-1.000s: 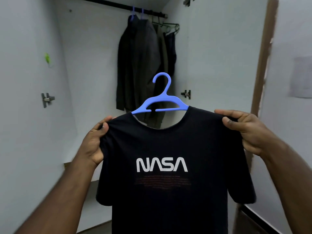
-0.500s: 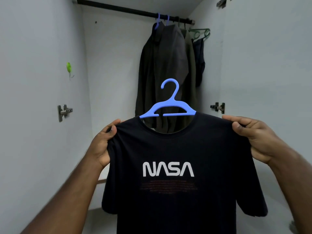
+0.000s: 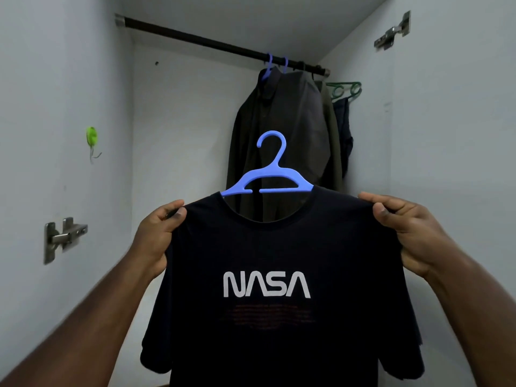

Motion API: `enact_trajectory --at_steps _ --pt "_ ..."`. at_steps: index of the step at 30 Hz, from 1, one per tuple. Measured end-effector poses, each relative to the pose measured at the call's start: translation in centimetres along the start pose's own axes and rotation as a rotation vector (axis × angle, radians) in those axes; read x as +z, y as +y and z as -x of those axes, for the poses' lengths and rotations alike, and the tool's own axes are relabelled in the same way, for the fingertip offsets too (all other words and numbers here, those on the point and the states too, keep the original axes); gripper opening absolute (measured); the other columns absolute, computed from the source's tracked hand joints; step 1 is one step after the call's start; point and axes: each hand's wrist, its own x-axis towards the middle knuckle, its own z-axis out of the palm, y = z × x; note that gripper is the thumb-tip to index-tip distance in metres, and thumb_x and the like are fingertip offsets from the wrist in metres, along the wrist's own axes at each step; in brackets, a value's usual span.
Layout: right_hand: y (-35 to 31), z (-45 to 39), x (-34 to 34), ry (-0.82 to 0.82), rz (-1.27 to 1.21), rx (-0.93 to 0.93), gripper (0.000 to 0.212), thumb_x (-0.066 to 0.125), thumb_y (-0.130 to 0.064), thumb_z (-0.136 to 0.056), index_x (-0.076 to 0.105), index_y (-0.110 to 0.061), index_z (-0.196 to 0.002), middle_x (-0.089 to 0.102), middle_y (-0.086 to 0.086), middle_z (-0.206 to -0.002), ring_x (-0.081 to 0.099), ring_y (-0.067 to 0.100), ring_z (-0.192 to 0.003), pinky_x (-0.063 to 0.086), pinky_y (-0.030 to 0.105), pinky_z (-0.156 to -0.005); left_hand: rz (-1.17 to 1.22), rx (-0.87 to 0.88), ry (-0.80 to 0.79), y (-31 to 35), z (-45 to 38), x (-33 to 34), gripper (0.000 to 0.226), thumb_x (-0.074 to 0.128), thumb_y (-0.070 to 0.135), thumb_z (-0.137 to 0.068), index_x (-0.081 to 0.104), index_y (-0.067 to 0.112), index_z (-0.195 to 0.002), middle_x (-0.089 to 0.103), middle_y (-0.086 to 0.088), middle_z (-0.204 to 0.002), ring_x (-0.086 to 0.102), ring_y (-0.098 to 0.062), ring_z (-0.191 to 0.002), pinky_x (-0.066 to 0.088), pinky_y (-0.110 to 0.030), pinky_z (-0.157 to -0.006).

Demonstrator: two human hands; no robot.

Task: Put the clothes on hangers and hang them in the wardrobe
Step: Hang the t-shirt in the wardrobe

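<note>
Matt black cloth tee (image 3: 279,247) is hanging on smooth blue plastic hanger (image 3: 269,180); dark glossy rail (image 3: 217,44) and shiny metal hinges (image 3: 62,237) are catching light.

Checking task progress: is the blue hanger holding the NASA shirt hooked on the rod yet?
No, the blue hanger sits well below the rod, hook free.
</note>
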Motion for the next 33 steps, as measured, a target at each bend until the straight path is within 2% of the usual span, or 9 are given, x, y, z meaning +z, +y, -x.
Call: enact_trajectory --at_steps 4,7,10,15,21,24,25,28,33 --pt "1.0 -4.7 0.8 0.025 0.031 -0.041 0.027 0.05 -0.01 -0.101 0.067 -0.01 -0.121 0.074 0.011 -0.111 0.072 0.02 -0.102 0.06 0.027 -0.075 -0.44 0.266 0.181 -0.6 -3.6 1.6 0.05 0.066 0.028 -0.096 0.05 0.024 -0.143 0.055 0.004 -0.144 0.051 -0.016 -0.134 0.038 -0.034 -0.114" --pt "1.8 -8.3 1.1 0.03 0.047 -0.072 0.028 0.05 -0.011 -0.101 0.067 -0.011 -0.123 0.074 0.01 -0.113 0.071 0.021 -0.105 0.06 0.029 -0.079 -0.665 0.48 0.243 -1.0 -4.7 3.8 0.054 0.063 0.027 -0.097 0.046 0.024 -0.148 0.048 0.004 -0.151 0.043 -0.016 -0.139 0.031 -0.026 -0.111" --pt "2.2 -12.2 1.7 0.044 0.063 -0.101 0.026 0.052 -0.013 -0.1 0.07 -0.013 -0.121 0.074 0.01 -0.113 0.07 0.022 -0.107 0.06 0.032 -0.083 -0.653 0.579 0.144 -2.0 -6.2 6.5 0.053 0.066 0.025 -0.096 0.049 0.023 -0.146 0.053 0.005 -0.146 0.048 -0.011 -0.134 0.034 -0.023 -0.11" --pt "1.7 -18.4 3.9 0.08 0.148 -0.172 0.024 0.054 -0.013 -0.101 0.073 -0.016 -0.115 0.074 0.009 -0.11 0.071 0.021 -0.102 0.06 0.03 -0.077 -0.607 0.579 -0.024 -4.0 -9.6 10.2 0.055 0.064 0.031 -0.096 0.047 0.028 -0.148 0.05 0.012 -0.149 0.043 0.0 -0.137 0.033 -0.025 -0.115" --pt "0.6 -25.6 7.7 0.146 0.265 -0.288 0.02 0.057 -0.015 -0.1 0.076 -0.02 -0.104 0.073 0.006 -0.109 0.068 0.019 -0.106 0.057 0.039 -0.094 -0.641 0.61 -0.144 -4.5 -15.1 13.1 0.06 0.061 0.034 -0.098 0.039 0.027 -0.153 0.035 0.012 -0.159 0.027 0.002 -0.145 0.021 -0.005 -0.107" --pt "-0.3 -28.8 9.5 0.182 0.309 -0.359 0.019 0.058 -0.015 -0.1 0.076 -0.019 -0.105 0.073 0.005 -0.109 0.066 0.017 -0.108 0.054 0.036 -0.098 -0.644 0.602 -0.235 -4.6 -18.5 13.8 0.062 0.06 0.034 -0.099 0.033 0.027 -0.155 0.025 0.013 -0.163 0.018 -0.003 -0.151 0.025 0.008 -0.09" --pt "-0.5 -29.8 10.1 0.202 0.317 -0.38 0.019 0.059 -0.015 -0.099 0.076 -0.018 -0.104 0.073 0.005 -0.109 0.066 0.017 -0.108 0.054 0.035 -0.099 -0.648 0.602 -0.269 -4.7 -19.6 13.9 0.063 0.059 0.035 -0.1 0.031 0.028 -0.156 0.022 0.014 -0.164 0.015 -0.003 -0.151 0.025 0.005 -0.095" --pt "-1.6 -32.2 12.0 0.268 0.313 -0.43 0.019 0.058 -0.013 -0.099 0.076 -0.016 -0.105 0.073 0.005 -0.105 0.068 0.018 -0.104 0.056 0.033 -0.095 -0.682 0.634 -0.33 -4.3 -23.2 14.2 0.065 0.056 0.038 -0.101 0.026 0.03 -0.158 0.016 0.013 -0.166 0.009 -0.003 -0.152 0.017 -0.025 -0.122" --pt "-3.5 -35.7 14.6 0.358 0.327 -0.497 0.018 0.06 -0.013 -0.097 0.076 -0.015 -0.103 0.073 0.006 -0.102 0.069 0.019 -0.098 0.059 0.036 -0.089 -0.724 0.684 -0.364 -2.9 -28.6 14.7 0.068 0.054 0.044 -0.101 0.022 0.03 -0.159 0.012 0.012 -0.167 0.007 -0.004 -0.153 0.012 -0.028 -0.121"
